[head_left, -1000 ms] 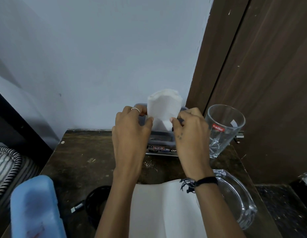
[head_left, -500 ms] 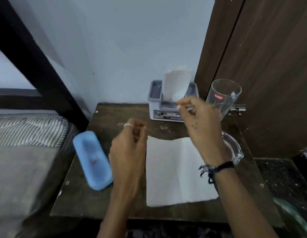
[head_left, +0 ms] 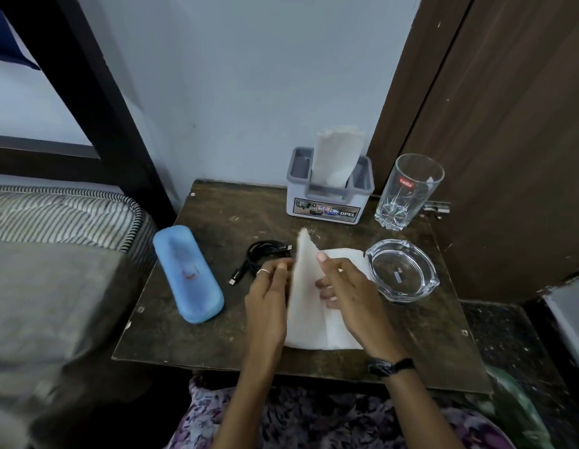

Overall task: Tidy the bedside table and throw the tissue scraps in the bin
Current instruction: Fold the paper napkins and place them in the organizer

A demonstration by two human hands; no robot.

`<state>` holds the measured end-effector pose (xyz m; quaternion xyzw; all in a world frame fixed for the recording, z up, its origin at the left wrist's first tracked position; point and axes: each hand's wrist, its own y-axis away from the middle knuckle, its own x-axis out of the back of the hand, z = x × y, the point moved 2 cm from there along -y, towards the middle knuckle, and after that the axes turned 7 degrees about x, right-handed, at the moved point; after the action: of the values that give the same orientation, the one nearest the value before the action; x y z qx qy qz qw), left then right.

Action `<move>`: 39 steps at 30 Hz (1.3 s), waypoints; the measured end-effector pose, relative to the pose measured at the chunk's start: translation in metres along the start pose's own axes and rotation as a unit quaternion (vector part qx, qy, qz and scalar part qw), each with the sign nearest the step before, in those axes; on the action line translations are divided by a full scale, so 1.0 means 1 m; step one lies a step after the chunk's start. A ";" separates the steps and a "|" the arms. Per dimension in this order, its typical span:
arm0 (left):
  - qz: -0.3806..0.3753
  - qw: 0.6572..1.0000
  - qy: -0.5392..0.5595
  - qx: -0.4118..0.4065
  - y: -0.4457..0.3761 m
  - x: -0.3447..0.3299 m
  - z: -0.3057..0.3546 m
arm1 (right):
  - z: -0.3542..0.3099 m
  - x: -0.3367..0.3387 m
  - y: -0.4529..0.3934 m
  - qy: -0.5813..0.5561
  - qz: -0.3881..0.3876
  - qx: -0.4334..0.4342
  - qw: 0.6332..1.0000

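Note:
A white tissue sheet [head_left: 309,306] lies on the dark wooden bedside table [head_left: 197,332], its left half lifted upright. My left hand [head_left: 268,286] pinches that raised edge from the left. From the right, my right hand [head_left: 343,286] holds the sheet with thumb and fingers curled on it. At the back stands a grey tissue holder [head_left: 330,196] with a white tissue sticking up.
A blue case [head_left: 187,273] lies at the table's left, a coiled black cable [head_left: 265,254] beside my left hand. A glass ashtray [head_left: 401,270] and a tall drinking glass [head_left: 408,189] stand on the right. A striped mattress [head_left: 61,215] is at left, brown door panels at right.
Both hands left the tissue holder and came down to the flat sheet, whose left half is now lifted. The view pulled back, showing the cable and ashtray.

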<state>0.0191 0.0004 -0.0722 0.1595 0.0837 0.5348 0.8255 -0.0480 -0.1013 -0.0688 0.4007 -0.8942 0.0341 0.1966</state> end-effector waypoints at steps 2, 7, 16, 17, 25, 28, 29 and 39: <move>-0.044 0.996 0.078 0.020 -0.003 -0.007 0.002 | -0.003 0.005 0.000 -0.072 -0.005 -0.036 0.997; -0.104 0.988 0.111 0.018 -0.006 -0.026 0.003 | -0.002 0.016 0.007 -0.063 -0.023 -0.046 0.997; 0.057 0.976 -0.197 -0.070 -0.004 -0.009 0.000 | -0.003 0.021 0.013 0.302 -0.010 0.045 0.952; 0.053 0.973 -0.213 -0.063 -0.003 -0.011 -0.001 | -0.006 0.021 0.018 0.381 0.003 0.069 0.922; -0.039 0.994 -0.100 0.023 -0.009 -0.022 -0.007 | -0.004 0.019 0.014 0.347 0.008 0.083 0.934; -0.066 0.995 -0.027 0.068 -0.011 -0.021 -0.007 | -0.003 0.027 0.005 0.173 -0.010 0.025 0.985; -0.069 0.995 -0.017 0.070 -0.011 -0.021 -0.006 | -0.003 0.029 0.004 0.100 -0.019 -0.009 0.995; -0.098 0.995 -0.030 -0.009 -0.013 -0.017 0.001 | -0.004 0.040 -0.009 -0.232 0.002 0.009 0.973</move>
<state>0.0237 -0.0201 -0.0769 0.1591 0.0693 0.4473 0.8774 -0.0637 -0.1347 -0.0510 0.3977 -0.9159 -0.0513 -0.0199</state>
